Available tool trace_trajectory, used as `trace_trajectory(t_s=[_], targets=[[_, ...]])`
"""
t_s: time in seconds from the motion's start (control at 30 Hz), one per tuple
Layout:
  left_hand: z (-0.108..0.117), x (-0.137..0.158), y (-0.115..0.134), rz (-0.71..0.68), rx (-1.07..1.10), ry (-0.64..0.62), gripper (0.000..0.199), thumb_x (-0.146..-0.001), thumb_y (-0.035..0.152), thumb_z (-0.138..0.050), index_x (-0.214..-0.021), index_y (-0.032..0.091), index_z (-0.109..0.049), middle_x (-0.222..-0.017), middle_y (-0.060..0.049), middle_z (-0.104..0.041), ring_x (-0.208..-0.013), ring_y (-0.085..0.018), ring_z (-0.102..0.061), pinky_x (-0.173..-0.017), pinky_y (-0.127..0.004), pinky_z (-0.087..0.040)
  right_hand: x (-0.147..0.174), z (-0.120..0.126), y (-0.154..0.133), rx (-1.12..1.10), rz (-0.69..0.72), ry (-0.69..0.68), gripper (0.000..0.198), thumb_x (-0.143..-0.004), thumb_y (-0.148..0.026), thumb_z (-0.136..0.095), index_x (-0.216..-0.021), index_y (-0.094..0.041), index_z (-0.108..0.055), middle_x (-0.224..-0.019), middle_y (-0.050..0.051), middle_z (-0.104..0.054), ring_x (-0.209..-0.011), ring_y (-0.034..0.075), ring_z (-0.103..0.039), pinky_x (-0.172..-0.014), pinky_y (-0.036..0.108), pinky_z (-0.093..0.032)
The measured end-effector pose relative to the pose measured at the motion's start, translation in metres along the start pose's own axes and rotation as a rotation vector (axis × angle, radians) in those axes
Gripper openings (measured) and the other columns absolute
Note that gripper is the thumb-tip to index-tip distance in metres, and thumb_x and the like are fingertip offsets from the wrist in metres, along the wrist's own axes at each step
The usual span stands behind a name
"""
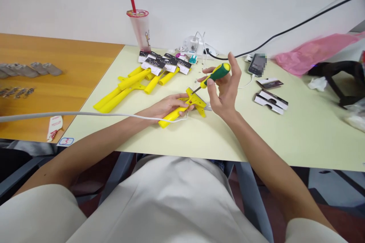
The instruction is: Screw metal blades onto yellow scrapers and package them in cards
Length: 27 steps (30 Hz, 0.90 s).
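Note:
My left hand [173, 105] is closed around a yellow plastic scraper [174, 115], near the joint of its handle and wide head. A metal blade edge shows along the head's right side. In my right hand [225, 91] is a screwdriver [219, 74] with a green and yellow handle, held between thumb and fingers while the index finger points upward. The screwdriver's shaft slants down to the left, its tip at the scraper's head. Whether the tip sits in a screw is too small to tell.
More yellow scrapers [125, 87] lie to the left, several with black-and-white cards [154, 64]. Behind them stands a cup [140, 30] with a red straw. A power strip [194, 45], phone [258, 64], folded cards [270, 101] and pink bag [308, 55] lie farther back and right. A white cable [94, 114] crosses in front.

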<state>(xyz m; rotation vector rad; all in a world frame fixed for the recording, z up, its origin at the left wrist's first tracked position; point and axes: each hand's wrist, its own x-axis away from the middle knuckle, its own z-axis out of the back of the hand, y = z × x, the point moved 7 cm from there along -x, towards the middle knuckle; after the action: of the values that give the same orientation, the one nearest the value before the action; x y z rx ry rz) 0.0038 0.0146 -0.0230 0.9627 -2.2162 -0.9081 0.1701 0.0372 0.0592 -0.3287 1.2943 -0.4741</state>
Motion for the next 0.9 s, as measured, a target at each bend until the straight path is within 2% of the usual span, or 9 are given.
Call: trace_trajectory(t_s=[0.1,0.2,0.3,0.43,0.57,0.73,0.83,0.9], targets=[[-0.002,0.001,-0.001,0.000,-0.009,0.008,0.038,-0.082,0.001,-0.078,-0.118,0.013,-0.077,-0.100,-0.014,-0.081,-0.075,-0.014,-0.074,-0.056,-0.019,-0.049,0.002,0.002,-0.005,0.038,-0.034,0.022,0.070,-0.115,-0.062,-0.058,-0.175,-0.046,-0.025,-0.138,0.010,-0.072,-0.119,0.029,-0.080,-0.100,0.050,-0.073],[-0.004,0.003,0.000,0.003,-0.007,0.042,0.039,-0.081,0.001,-0.080,-0.118,0.013,-0.075,-0.095,-0.013,-0.080,-0.067,-0.013,-0.070,-0.056,-0.019,-0.050,0.004,0.000,-0.001,0.097,-0.070,0.009,0.072,-0.112,-0.070,-0.057,-0.174,-0.046,-0.030,-0.150,0.011,-0.067,-0.129,0.031,-0.078,-0.103,0.053,-0.073],[-0.004,0.005,0.001,-0.002,0.002,0.085,0.040,-0.079,0.000,-0.081,-0.116,0.014,-0.073,-0.097,-0.013,-0.079,-0.074,-0.015,-0.074,-0.056,-0.018,-0.049,0.003,0.000,0.002,0.100,-0.048,-0.001,0.070,-0.112,-0.071,-0.058,-0.173,-0.047,-0.035,-0.158,0.009,-0.063,-0.129,0.032,-0.079,-0.104,0.053,-0.073],[-0.002,0.006,0.001,-0.004,0.013,0.120,0.045,-0.077,-0.002,-0.082,-0.117,0.014,-0.072,-0.105,-0.014,-0.079,-0.080,-0.015,-0.074,-0.055,-0.018,-0.047,0.001,0.002,-0.002,0.063,0.013,-0.036,0.064,-0.116,-0.061,-0.053,-0.175,-0.050,-0.032,-0.166,0.008,-0.058,-0.128,0.029,-0.080,-0.105,0.050,-0.073],[0.000,0.007,0.002,-0.004,0.014,0.143,0.048,-0.077,-0.002,-0.086,-0.118,0.017,-0.069,-0.102,-0.011,-0.078,-0.078,-0.015,-0.074,-0.057,-0.018,-0.046,0.001,0.003,0.002,0.079,-0.070,-0.067,0.075,-0.112,-0.069,-0.058,-0.178,-0.047,-0.030,-0.159,0.010,-0.064,-0.136,0.033,-0.077,-0.108,0.052,-0.071],[-0.002,0.007,0.003,-0.011,0.008,0.119,0.048,-0.077,-0.002,-0.088,-0.116,0.018,-0.069,-0.103,-0.011,-0.079,-0.082,-0.016,-0.076,-0.059,-0.019,-0.048,0.001,0.006,0.006,0.133,-0.044,-0.014,0.073,-0.109,-0.070,-0.062,-0.174,-0.048,-0.038,-0.164,0.009,-0.061,-0.126,0.032,-0.079,-0.103,0.052,-0.073],[0.000,0.007,0.002,-0.012,0.005,0.111,0.047,-0.078,-0.003,-0.087,-0.117,0.018,-0.070,-0.110,-0.012,-0.079,-0.086,-0.017,-0.078,-0.059,-0.020,-0.049,0.001,0.008,0.008,0.137,-0.074,0.020,0.077,-0.105,-0.074,-0.067,-0.172,-0.045,-0.042,-0.163,0.010,-0.062,-0.135,0.034,-0.074,-0.106,0.054,-0.072],[0.001,0.007,0.002,-0.017,0.005,0.103,0.046,-0.080,-0.002,-0.087,-0.117,0.019,-0.070,-0.110,-0.012,-0.079,-0.087,-0.017,-0.078,-0.059,-0.020,-0.049,0.002,0.007,0.007,0.112,-0.093,0.004,0.079,-0.106,-0.074,-0.065,-0.173,-0.044,-0.039,-0.161,0.011,-0.063,-0.139,0.035,-0.073,-0.110,0.055,-0.071]])
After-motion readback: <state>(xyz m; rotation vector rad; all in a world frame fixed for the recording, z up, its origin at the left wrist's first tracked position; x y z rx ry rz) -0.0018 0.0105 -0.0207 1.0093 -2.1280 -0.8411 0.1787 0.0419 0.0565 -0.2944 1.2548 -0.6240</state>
